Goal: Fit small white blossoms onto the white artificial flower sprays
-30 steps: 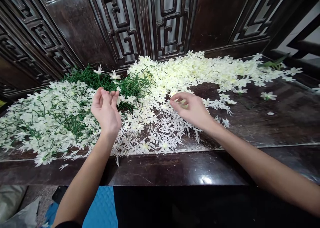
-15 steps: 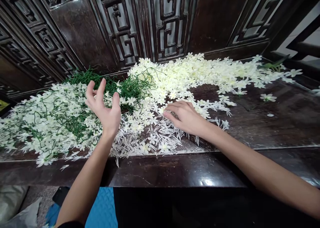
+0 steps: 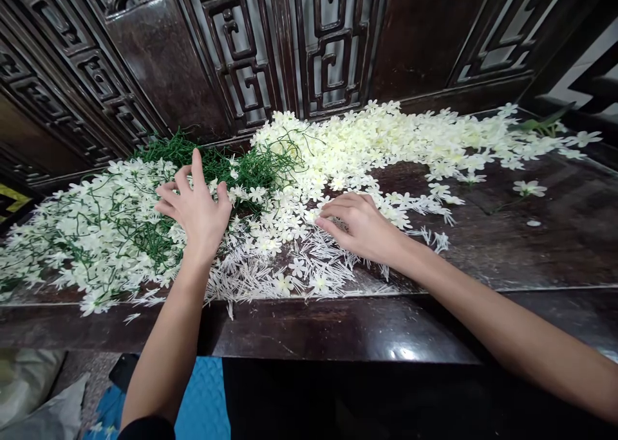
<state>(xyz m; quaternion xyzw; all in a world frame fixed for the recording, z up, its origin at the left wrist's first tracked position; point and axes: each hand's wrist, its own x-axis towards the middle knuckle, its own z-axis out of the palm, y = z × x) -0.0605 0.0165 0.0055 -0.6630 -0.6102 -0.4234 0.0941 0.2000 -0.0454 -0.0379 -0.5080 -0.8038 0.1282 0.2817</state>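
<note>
**Across the dark wooden desk: artificial flowers, both hands in among them**

Below the desk's front edge: quilted blue mat on the floor, pale sacks at left. Along that edge, thin white sticks lie scattered, two loose cream blossoms on top.

Just behind, right hand low over the sticks and petals, fingers curled, narrow gap to thumb; can't tell if the tips hold anything. Left hand spread wide, nothing gripped, over the right side of the stemmed white flowers; contact unclear.

Well right of the right hand, a single stemmed flower lies apart, small white disc near it. Farther back, tangled green stems beside a long heap of cream-white flower heads. At the rear, carved lattice panel, heap close against its base.
</note>
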